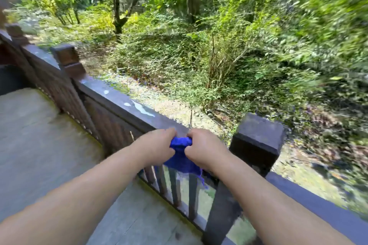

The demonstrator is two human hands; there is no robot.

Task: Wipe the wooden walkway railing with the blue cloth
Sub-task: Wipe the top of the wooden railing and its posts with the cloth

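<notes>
both hands, left hand (159,146) and right hand (203,148), were curled tight around the bunched blue cloth (182,156) at the railing (119,103) beside a post (256,139); spreading it flat first would probably wipe the pale smears (142,109) better.

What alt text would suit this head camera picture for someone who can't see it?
Two bare hands, left hand and right hand, grip a bunched blue cloth over a dark wooden railing beside a post. Pale patches mark the rail top; blurred green bushes lie beyond.
</notes>
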